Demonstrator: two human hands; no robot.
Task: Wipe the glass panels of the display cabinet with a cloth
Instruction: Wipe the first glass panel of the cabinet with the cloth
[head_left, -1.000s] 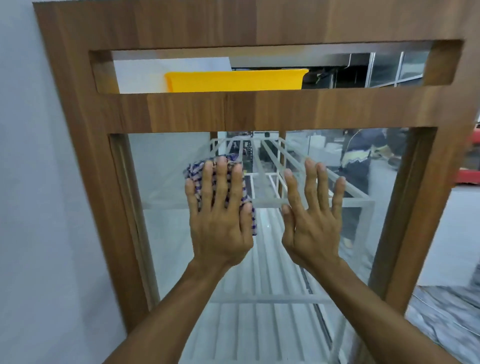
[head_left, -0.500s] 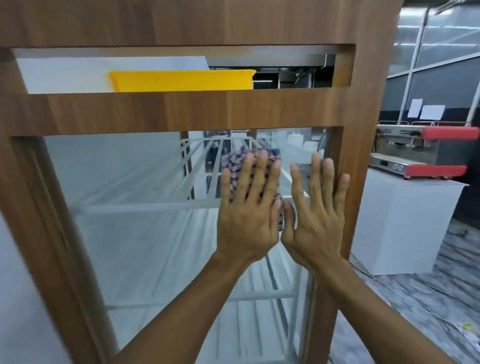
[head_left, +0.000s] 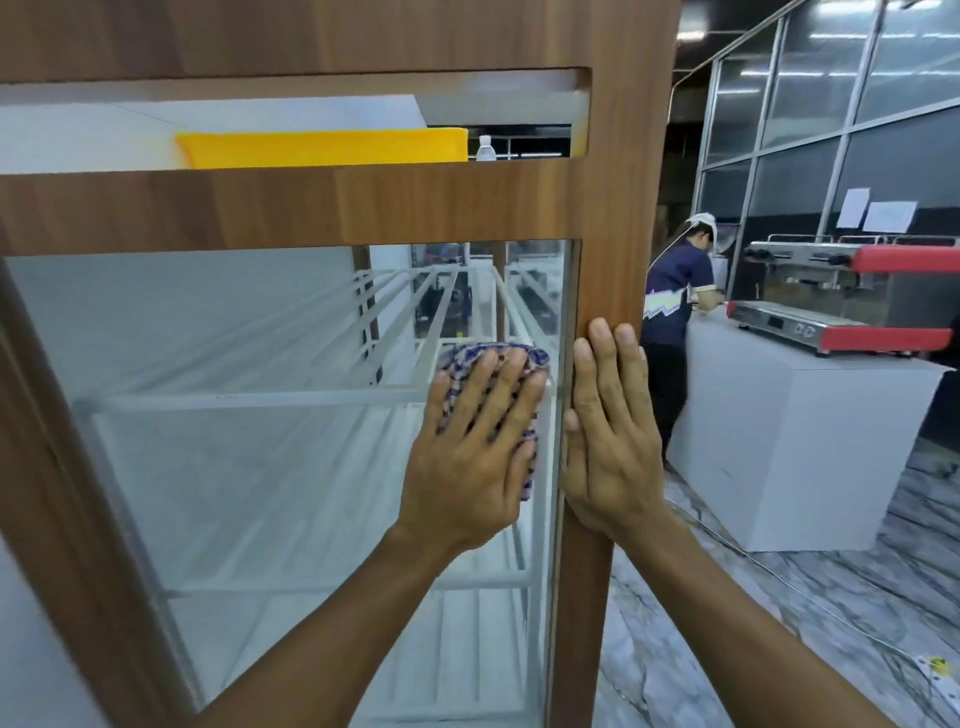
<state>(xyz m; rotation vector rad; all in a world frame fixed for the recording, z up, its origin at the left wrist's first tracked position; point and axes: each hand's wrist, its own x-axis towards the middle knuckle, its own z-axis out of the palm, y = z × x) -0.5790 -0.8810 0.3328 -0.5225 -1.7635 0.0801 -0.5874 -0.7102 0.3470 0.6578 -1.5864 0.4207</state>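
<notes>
A wooden display cabinet (head_left: 291, 208) fills the view, with a large glass panel (head_left: 234, 415) below its crossbar. My left hand (head_left: 472, 447) lies flat with straight fingers on a blue-and-white checked cloth (head_left: 524, 356), pressing it against the glass close to the panel's right edge. My right hand (head_left: 610, 436) rests flat on the cabinet's right wooden post (head_left: 618, 234), fingers straight and together. White wire shelves show behind the glass.
A yellow tray (head_left: 322, 148) and a plastic bottle (head_left: 485, 148) sit in the upper opening. To the right, a person (head_left: 675, 296) stands at a white counter (head_left: 800, 441) bearing a red espresso machine (head_left: 852, 306). Marbled floor runs along the lower right.
My left hand slid the cloth rightward across the glass to the panel's right edge. My right hand moved off the glass onto the right post. The view turned to the right.
</notes>
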